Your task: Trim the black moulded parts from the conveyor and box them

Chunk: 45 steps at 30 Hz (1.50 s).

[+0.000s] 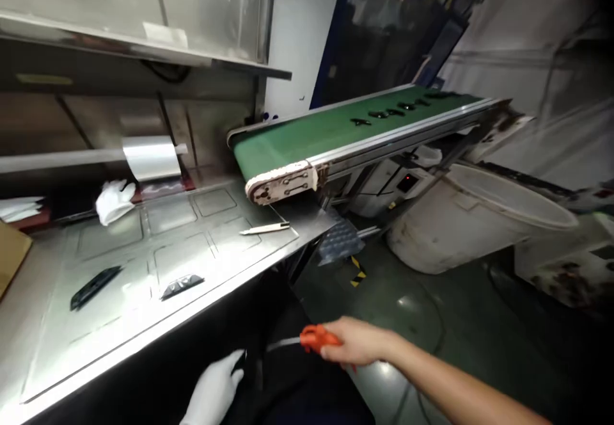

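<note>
Below counter [201,297], right hand [357,343] grip clamped on orange scissors [311,338], blades blurred; gloved left hand [213,392] loose, fingers apart

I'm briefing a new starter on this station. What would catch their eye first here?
Most likely the right hand at the bottom centre, gripping orange-handled scissors whose blade points toward the white-gloved left hand. Above, a green conveyor belt carrying small black parts slopes over the steel table. On that table lie two black parts and a crumpled white glove.
</note>
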Each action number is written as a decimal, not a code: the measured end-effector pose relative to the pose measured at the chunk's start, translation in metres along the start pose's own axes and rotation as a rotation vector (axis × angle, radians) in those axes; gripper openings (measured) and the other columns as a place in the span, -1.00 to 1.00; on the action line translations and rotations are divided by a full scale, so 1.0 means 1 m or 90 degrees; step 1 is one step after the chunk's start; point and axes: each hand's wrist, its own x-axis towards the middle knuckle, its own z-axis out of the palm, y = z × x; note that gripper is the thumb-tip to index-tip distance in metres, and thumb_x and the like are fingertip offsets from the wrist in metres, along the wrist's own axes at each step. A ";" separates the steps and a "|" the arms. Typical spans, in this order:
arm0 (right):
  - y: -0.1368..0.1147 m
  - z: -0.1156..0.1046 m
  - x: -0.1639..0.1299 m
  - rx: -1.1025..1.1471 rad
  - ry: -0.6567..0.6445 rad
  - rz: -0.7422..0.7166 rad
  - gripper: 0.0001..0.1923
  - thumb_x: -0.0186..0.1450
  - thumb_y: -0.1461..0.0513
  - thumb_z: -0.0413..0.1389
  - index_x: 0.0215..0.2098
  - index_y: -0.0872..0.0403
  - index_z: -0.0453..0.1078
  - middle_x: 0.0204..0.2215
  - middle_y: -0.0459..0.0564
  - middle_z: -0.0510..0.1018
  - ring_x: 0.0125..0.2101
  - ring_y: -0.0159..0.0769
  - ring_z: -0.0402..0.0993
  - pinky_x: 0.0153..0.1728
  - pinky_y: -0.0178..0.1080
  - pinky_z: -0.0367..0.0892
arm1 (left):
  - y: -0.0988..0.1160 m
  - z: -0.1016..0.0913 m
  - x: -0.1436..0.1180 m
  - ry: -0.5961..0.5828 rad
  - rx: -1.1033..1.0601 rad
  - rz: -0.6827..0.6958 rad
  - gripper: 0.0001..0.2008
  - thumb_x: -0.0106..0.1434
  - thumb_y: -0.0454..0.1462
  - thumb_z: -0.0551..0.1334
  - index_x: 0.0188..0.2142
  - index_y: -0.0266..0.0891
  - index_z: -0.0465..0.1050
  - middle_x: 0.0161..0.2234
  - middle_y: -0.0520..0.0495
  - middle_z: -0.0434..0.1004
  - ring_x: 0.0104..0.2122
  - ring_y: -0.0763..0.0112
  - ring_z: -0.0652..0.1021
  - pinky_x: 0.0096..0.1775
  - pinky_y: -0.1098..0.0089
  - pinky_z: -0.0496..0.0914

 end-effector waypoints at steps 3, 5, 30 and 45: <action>0.014 -0.025 -0.008 0.052 0.041 0.016 -0.71 0.13 0.14 0.30 -0.18 0.04 0.65 -0.49 -0.16 0.69 -0.51 -0.35 0.59 -0.43 -0.39 0.40 | -0.011 -0.005 -0.009 -0.027 -0.093 -0.015 -0.66 0.32 -0.20 0.31 0.08 -0.15 0.59 0.09 -0.08 0.67 0.18 0.11 0.57 0.31 0.11 0.36; 0.024 -0.049 -0.014 0.088 0.136 0.017 -0.64 0.07 0.15 0.36 -0.17 0.09 0.63 -0.39 -0.11 0.72 -0.39 -0.26 0.64 -0.30 -0.31 0.48 | 0.006 -0.011 -0.013 -0.022 -0.141 -0.009 -0.56 0.37 -0.10 0.24 0.19 -0.13 0.52 0.17 -0.06 0.62 0.24 0.13 0.52 0.32 0.17 0.35; -0.189 0.009 0.101 0.022 0.168 -0.639 -0.89 0.43 0.29 0.13 -0.10 0.10 0.48 -0.31 0.02 0.56 -0.36 -0.34 0.46 -0.35 -0.29 0.39 | 0.112 -0.081 -0.041 0.499 -0.609 0.077 -0.70 0.11 -0.24 0.56 -0.14 -0.12 0.68 -0.12 -0.09 0.76 -0.12 0.10 0.73 -0.01 0.23 0.64; -0.245 -0.044 0.217 -0.505 0.095 -0.538 -0.83 0.45 0.23 0.05 -0.23 0.11 0.46 -0.33 -0.02 0.60 -0.44 -0.30 0.47 -0.46 -0.23 0.09 | 0.102 -0.154 -0.023 0.753 -0.370 0.026 -0.53 0.33 -0.26 0.40 0.22 0.01 0.50 0.30 -0.01 0.48 0.30 0.13 0.46 0.31 0.19 0.40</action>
